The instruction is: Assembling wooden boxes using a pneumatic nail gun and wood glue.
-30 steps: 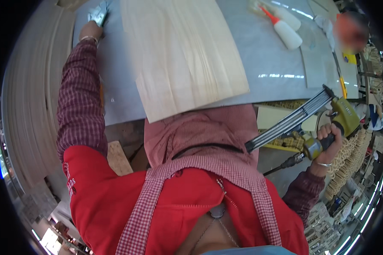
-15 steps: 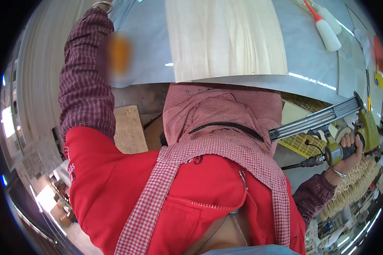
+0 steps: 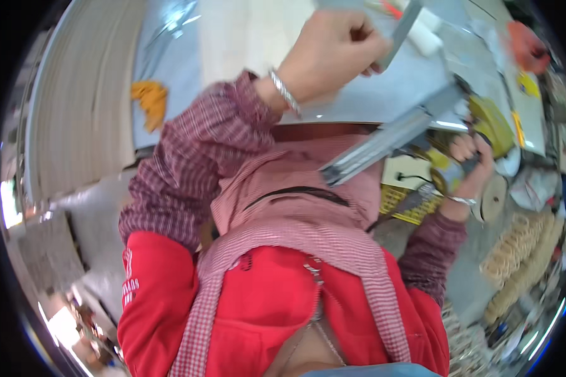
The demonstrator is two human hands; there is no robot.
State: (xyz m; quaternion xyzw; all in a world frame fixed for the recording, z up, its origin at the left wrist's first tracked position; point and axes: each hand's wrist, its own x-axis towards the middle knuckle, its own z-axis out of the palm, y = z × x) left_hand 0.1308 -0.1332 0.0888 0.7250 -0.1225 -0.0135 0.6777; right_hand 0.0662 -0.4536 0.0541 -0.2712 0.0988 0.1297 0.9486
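Observation:
My left hand (image 3: 333,53) is raised over the table, closed in a pinch on a flat grey strip (image 3: 401,36) that sticks up at a slant from the fingertips. It looks like joined staples, but blur hides the detail. On the right, my right hand (image 3: 475,157) is wrapped around the grip of a green air nail gun (image 3: 493,122). The gun's long silver magazine (image 3: 390,138) points down and left across my apron. Below the grip an air hose fitting is attached. Beyond my left hand a pale thin wood sheet (image 3: 251,31) lies on the table (image 3: 321,113).
A tall stack of thin wood sheets (image 3: 82,94) stands at left, with a crumpled orange cloth or glove (image 3: 149,103) beside it. A white squeeze bottle (image 3: 424,38) lies at the far right. Below the table edge sit a yellow basket (image 3: 415,206) and beige coiled bundles (image 3: 516,251).
My left hand has swung from the far left to the middle and now shows the grey strip. The nail gun has shifted left and up in my right hand. My body has turned.

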